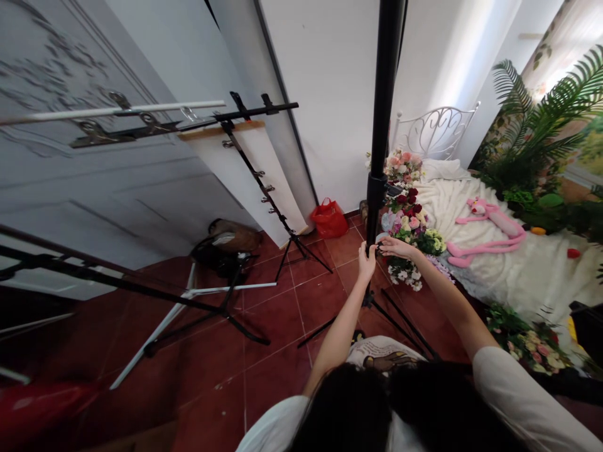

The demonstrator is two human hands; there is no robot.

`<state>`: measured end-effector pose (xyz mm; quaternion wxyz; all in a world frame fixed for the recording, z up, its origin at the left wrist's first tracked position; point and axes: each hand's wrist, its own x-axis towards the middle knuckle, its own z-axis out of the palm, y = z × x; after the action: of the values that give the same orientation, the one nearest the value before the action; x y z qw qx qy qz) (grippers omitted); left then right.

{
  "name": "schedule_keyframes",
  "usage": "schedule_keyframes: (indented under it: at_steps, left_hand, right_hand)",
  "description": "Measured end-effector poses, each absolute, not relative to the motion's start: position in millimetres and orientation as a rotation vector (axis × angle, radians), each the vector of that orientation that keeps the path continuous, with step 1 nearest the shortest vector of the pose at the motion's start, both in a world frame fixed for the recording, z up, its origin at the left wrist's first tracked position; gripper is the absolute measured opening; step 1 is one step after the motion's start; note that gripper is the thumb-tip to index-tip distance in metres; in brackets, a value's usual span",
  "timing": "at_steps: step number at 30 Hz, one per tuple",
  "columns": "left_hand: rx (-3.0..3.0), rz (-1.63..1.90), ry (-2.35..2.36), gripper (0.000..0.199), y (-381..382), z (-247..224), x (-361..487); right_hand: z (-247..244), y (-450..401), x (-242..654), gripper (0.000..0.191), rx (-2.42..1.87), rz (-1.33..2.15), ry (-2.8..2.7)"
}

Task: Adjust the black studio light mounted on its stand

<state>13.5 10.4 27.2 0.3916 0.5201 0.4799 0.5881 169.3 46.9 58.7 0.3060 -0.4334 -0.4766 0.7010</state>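
Both your arms reach forward and down, elbows slightly bent, forearms converging on one black stand (379, 144) that rises before you, a little right of centre. Your left hand (367, 258) comes in from the near left, its fingers closed about the pole below the collar (375, 188). Your right hand (396, 247) sits just beside it on the pole's right, palm turned inward, fingers bent toward a small dark part there; cannot tell whether they are clamped on it. Three legs of the stand show, spread over the red tiled floor (268, 364). Counts around you: two hands, one pole; far left of it, one smaller black tripod (264, 188) with one white panel (270, 163) behind its post and at least four small clips down it. One red bag (330, 218) on the floor, far side, near the wall. To the right, one bed (527, 270) with one white metal headboard (436, 132) and one pink plush toy (499, 232) lying on the cream cover; flowers (409, 220) crowd its left edge, too many to count.
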Motion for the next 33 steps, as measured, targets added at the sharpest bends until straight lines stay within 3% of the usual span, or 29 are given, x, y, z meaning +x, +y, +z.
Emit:
schedule_keyframes:
  at_steps: [18, 21, 26, 30, 33]
  left_hand:
    - [1.369, 1.509, 1.207, 0.042, 10.7, 26.7, 13.4]
    - [1.370, 1.506, 1.207, 0.041, 9.9, 28.4, 12.4]
    - [1.350, 1.478, 1.215, 0.041, 7.2, 29.2, 11.5]
    - [1.337, 1.449, 1.221, 0.043, 2.6, 28.9, 13.7]
    - [1.395, 1.487, 1.207, 0.046, -4.7, 35.7, 11.1]
  right_hand:
    - [61.4, 46.1, 172.3, 0.042, -1.243, 1.564, -1.477]
    - [90.2, 47.0, 168.2, 0.047, -1.189, 1.492, -1.574]
    - [182.9, 40.6, 131.5, 0.074, -0.908, 1.160, -1.557]
    - [244.6, 29.9, 85.9, 0.055, -0.923, 0.913, -1.485]
    - [259.8, 27.2, 64.2, 0.046, -0.995, 0.798, -1.368]
